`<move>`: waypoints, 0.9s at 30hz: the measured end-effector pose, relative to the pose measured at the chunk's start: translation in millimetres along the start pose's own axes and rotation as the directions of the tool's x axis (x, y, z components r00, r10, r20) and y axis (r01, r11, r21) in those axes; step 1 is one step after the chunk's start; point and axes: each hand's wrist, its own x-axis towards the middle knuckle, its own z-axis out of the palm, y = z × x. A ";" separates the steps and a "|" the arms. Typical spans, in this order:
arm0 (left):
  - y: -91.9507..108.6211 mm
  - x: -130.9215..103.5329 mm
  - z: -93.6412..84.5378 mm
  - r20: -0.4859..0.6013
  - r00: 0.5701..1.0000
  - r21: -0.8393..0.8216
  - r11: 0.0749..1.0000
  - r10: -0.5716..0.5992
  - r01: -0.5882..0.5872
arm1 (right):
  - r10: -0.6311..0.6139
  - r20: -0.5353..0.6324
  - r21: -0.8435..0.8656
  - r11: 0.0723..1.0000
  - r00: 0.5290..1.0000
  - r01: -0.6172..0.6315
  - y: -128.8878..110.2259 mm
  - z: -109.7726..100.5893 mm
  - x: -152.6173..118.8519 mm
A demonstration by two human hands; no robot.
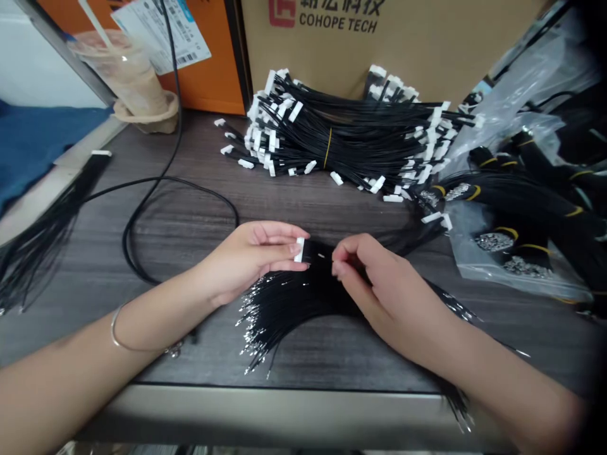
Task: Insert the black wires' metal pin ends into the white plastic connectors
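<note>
My left hand (265, 249) is closed, its thumb and fingers pinching a small white connector housing (299, 250) held upright. Just to its right, my right hand (374, 272) is closed in a pinch, apart from the housing. A short bright tip shows left of its fingertips, seemingly the end of a black wire between them, though the wire blends into the dark behind. Beneath both hands lies a thick bundle of loose black wires (294, 316), with silver terminals at its left end. The right hand and forearm cover part of this bundle.
Behind lies a large tied bundle of black cables (351, 133) with white connectors. Bagged wire bundles (526, 243) sit at right, finished-looking cables (61, 196) at left. A black cord (128, 240) loops beside my left arm. A drink cup (128, 76) stands back left, before boxes (403, 50).
</note>
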 end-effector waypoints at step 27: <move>-2.9 -9.1 9.8 0.018 1.000 0.144 0.990 -0.001 -0.001 | -0.002 -0.040 -0.180 0.984 0.999 -0.006 -0.5 10.3 0.6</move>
